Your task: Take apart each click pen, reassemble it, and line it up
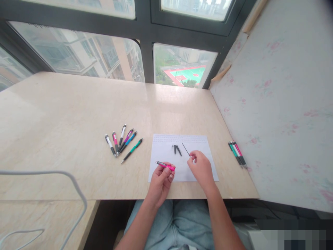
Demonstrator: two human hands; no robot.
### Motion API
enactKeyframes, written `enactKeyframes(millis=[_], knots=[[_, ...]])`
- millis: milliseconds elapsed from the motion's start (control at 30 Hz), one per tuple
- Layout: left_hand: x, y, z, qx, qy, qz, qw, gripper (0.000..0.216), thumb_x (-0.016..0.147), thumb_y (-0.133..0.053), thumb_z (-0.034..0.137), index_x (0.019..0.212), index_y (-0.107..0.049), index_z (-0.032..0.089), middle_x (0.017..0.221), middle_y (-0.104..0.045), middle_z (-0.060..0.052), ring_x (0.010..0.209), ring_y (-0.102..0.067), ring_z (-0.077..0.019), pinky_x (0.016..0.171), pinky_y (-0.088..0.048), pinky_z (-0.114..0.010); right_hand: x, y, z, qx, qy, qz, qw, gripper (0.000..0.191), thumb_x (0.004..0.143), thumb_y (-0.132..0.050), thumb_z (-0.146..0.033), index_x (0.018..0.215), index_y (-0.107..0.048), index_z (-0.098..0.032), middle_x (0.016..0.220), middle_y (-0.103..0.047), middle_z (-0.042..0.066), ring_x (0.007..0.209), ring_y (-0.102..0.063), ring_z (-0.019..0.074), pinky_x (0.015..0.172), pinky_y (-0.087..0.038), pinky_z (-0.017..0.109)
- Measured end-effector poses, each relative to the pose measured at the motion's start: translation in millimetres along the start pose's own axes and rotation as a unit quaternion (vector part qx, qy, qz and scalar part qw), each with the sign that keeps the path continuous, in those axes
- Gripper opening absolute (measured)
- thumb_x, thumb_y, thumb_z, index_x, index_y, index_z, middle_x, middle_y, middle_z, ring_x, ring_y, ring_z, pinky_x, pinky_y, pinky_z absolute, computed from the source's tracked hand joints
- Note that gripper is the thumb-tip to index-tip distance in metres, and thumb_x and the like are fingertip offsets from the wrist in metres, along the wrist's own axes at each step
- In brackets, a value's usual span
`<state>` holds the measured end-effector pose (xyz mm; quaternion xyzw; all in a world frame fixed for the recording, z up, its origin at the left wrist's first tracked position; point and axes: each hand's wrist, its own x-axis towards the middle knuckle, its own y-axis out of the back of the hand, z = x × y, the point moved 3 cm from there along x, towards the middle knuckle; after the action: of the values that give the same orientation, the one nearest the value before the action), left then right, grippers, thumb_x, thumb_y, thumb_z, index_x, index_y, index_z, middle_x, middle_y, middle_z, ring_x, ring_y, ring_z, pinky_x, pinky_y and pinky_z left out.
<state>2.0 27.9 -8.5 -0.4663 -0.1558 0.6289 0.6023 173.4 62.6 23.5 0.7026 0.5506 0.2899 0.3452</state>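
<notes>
1 refill (185, 149) | R hand (200, 167), near end hid | L hand (161, 180): pink barrel (165, 165)

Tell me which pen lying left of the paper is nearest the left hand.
The green pen, rightmost there and the only green one; the other pens lie farther from the left hand.

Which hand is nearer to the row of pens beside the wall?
Right. The right hand is over the paper, left of the row of pens. The left hand, holding a pink pen barrel, is farther left.
</notes>
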Motion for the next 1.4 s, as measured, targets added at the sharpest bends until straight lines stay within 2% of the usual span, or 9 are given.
enactKeyframes(millis=[133,233,500,667,800,1000,1200,1300,1400], knots=[[0,2,-1,-0.016,0.000,0.010,1.000,0.026,0.071,-0.085,0.024,0.091,-0.070,0.015,0.088,-0.067,-0.003,0.070,-0.060,-0.0057,0.064,-0.052,-0.014,-29,19,21,0.235,-0.026,-0.066,0.969,0.018,0.086,-0.055,-0.031,0.089,-0.068,-0.019,0.084,-0.069,0.005,0.080,-0.065,0.0209,0.068,-0.051,0.030],[1,3,-1,-0.021,-0.005,0.014,1.000,0.026,0.072,-0.085,0.023,0.091,-0.070,0.015,0.089,-0.067,-0.003,0.071,-0.061,-0.0060,0.064,-0.052,-0.014,-49,33,31,0.287,-0.017,-0.095,0.953,0.022,0.087,-0.060,-0.038,0.088,-0.070,-0.019,0.087,-0.069,0.006,0.083,-0.065,0.0216,0.071,-0.054,0.030],[1,3,-1,-0.011,-0.019,0.015,1.000,0.026,0.071,-0.085,0.024,0.091,-0.071,0.015,0.089,-0.068,-0.003,0.071,-0.062,-0.0066,0.065,-0.052,-0.014,-56,39,25,0.229,0.049,-0.099,0.967,0.018,0.091,-0.056,-0.032,0.089,-0.071,-0.022,0.088,-0.069,0.007,0.085,-0.063,0.0218,0.074,-0.052,0.033],[0,2,-1,-0.003,-0.028,0.015,0.999,0.024,0.072,-0.084,0.022,0.091,-0.071,0.015,0.089,-0.069,-0.004,0.071,-0.062,-0.0070,0.065,-0.052,-0.014,-56,44,20,0.212,0.063,-0.082,0.972,0.018,0.092,-0.055,-0.030,0.090,-0.071,-0.023,0.087,-0.068,0.006,0.081,-0.063,0.0208,0.070,-0.051,0.032],[-2,-1,-2,0.041,-0.040,-0.001,0.998,0.019,0.075,-0.081,0.020,0.090,-0.072,0.014,0.091,-0.071,-0.005,0.074,-0.063,-0.0083,0.067,-0.051,-0.016,-59,44,15,0.204,0.074,-0.094,0.972,0.017,0.092,-0.055,-0.029,0.089,-0.071,-0.023,0.087,-0.068,0.006,0.078,-0.062,0.0199,0.068,-0.050,0.031],[-3,-2,-4,0.086,-0.048,-0.028,0.995,0.014,0.079,-0.078,0.019,0.092,-0.073,0.015,0.093,-0.071,-0.006,0.077,-0.064,-0.0102,0.072,-0.051,-0.019,-60,35,-3,0.250,0.065,-0.079,0.963,0.017,0.092,-0.058,-0.031,0.101,-0.069,-0.021,0.086,-0.067,0.006,0.077,-0.063,0.0190,0.070,-0.052,0.030],[-2,0,-4,0.088,-0.050,-0.041,0.994,0.013,0.081,-0.077,0.019,0.091,-0.073,0.014,0.092,-0.072,-0.006,0.076,-0.065,-0.0099,0.072,-0.052,-0.018,-57,26,-18,0.269,0.058,-0.045,0.960,0.020,0.095,-0.056,-0.034,0.097,-0.070,-0.020,0.084,-0.069,0.005,0.077,-0.064,0.0183,0.072,-0.052,0.030],[-1,2,-3,0.045,-0.035,-0.022,0.998,0.016,0.078,-0.080,0.019,0.091,-0.072,0.015,0.092,-0.072,-0.005,0.075,-0.065,-0.0086,0.069,-0.052,-0.016,-55,21,-16,0.297,0.050,-0.078,0.950,0.025,0.093,-0.060,-0.039,0.107,-0.068,-0.020,0.079,-0.068,0.003,0.072,-0.063,0.0173,0.068,-0.052,0.029],[1,5,-2,-0.001,-0.028,-0.004,1.000,0.020,0.074,-0.083,0.020,0.091,-0.072,0.015,0.091,-0.071,-0.004,0.072,-0.064,-0.0065,0.066,-0.052,-0.013,-46,16,-7,0.335,0.044,-0.096,0.936,0.035,0.098,-0.047,-0.045,0.115,-0.064,-0.019,0.082,-0.069,0.004,0.070,-0.063,0.0172,0.060,-0.050,0.028]])
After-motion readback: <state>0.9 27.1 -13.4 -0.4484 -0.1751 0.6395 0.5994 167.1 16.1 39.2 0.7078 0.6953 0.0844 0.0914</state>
